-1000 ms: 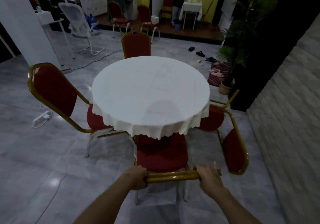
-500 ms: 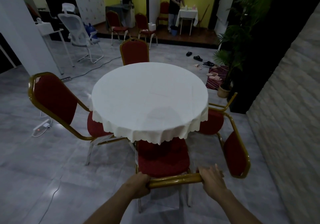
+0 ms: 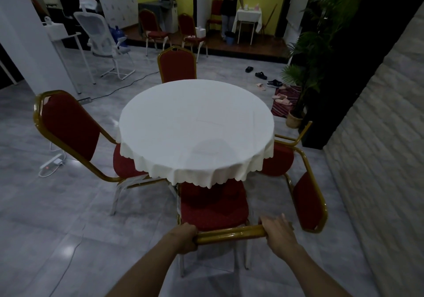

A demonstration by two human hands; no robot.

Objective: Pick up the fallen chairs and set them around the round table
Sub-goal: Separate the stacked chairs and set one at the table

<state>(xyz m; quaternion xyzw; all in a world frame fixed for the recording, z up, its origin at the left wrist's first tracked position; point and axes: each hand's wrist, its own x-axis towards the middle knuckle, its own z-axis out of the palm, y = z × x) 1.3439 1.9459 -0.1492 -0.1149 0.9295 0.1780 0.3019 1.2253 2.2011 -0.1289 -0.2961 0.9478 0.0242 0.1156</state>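
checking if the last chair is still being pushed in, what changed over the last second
Almost nothing. The near chair has not visibly moved; its seat is still partly under the round table. The left hand still grips its top rail and the right hand still rests on the rail's other end. Only the person at the back shifted, now with one arm out sideways.

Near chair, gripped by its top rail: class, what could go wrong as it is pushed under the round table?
1. The near chair has its seat under the tablecloth hem; pushing it in could snag and drag the cloth.
2. The right hand is close to the right chair, which looks tipped; fingers could get pinched or the frames could knock.
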